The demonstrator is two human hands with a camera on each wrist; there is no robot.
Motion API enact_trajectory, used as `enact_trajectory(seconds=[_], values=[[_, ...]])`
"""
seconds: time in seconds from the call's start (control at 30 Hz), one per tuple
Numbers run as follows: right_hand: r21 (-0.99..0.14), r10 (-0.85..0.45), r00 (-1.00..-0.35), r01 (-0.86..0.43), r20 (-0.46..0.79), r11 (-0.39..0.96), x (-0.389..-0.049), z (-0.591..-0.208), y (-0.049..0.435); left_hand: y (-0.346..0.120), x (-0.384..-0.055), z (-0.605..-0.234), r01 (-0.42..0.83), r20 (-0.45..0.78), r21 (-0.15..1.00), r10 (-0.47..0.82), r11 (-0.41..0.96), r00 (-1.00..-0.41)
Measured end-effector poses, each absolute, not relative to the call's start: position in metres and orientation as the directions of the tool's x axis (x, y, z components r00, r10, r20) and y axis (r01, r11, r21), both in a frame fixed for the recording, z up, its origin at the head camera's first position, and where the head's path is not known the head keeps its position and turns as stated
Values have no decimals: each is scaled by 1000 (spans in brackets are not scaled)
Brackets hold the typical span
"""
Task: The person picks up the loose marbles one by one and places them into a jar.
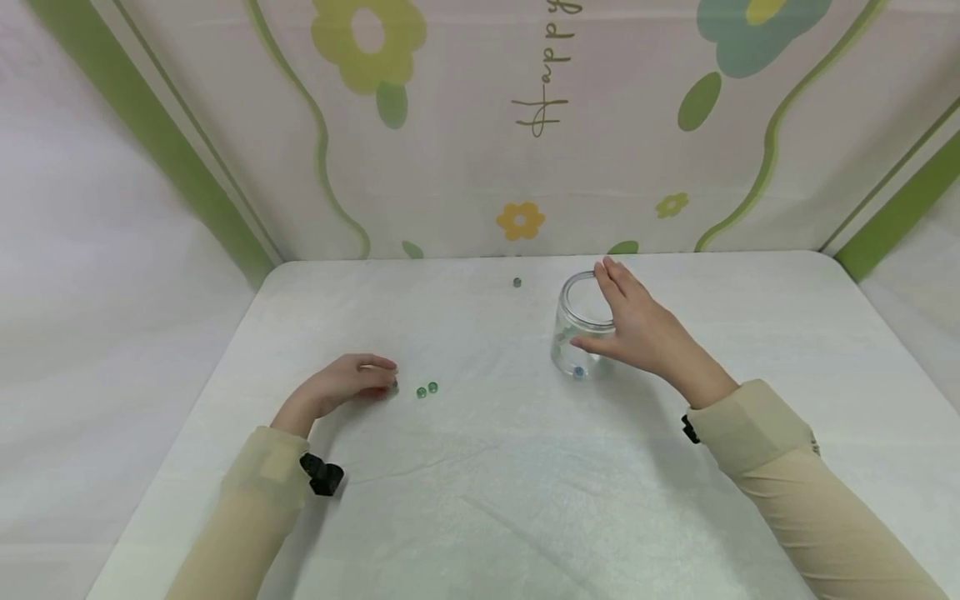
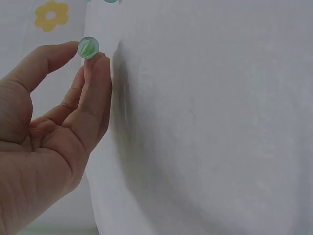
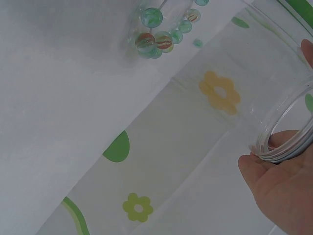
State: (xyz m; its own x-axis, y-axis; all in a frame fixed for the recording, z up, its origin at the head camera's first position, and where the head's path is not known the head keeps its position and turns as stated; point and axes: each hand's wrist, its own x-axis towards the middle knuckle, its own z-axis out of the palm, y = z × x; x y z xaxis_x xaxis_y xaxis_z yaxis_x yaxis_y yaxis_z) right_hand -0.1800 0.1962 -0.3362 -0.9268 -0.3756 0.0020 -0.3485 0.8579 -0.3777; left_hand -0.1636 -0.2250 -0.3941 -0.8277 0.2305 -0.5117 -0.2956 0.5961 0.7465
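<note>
My left hand (image 1: 347, 384) is low over the left part of the table. Its thumb and fingertips pinch a clear marble with a green swirl (image 2: 88, 47). Around the upper right side of a clear jar (image 1: 559, 343) goes my right hand (image 1: 643, 335), thumb in front and fingers at the back of the rim. The jar stands upright, its mouth facing up. Several marbles (image 3: 151, 17) lie on its bottom, green ones and some with reddish-brown swirls in the right wrist view.
Two green marbles (image 1: 427, 390) lie on the white table (image 1: 480, 483) just right of my left hand. Another marble (image 1: 517, 282) sits near the far edge, left of the jar. Behind the table rises a flower-print cloth (image 1: 450, 167).
</note>
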Motion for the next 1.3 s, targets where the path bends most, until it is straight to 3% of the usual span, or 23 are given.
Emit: enact_trajectory(seconds=[0.43, 1.3], values=[[-368, -383, -924, -360, 13, 857, -182, -337, 196, -218, -169, -395, -433, -527, 824, 216, 365, -822], [-378, -378, -926, -353, 8, 856, -181, -336, 197, -142, -191, -364, -418, -425, 905, 226, 82, -876]])
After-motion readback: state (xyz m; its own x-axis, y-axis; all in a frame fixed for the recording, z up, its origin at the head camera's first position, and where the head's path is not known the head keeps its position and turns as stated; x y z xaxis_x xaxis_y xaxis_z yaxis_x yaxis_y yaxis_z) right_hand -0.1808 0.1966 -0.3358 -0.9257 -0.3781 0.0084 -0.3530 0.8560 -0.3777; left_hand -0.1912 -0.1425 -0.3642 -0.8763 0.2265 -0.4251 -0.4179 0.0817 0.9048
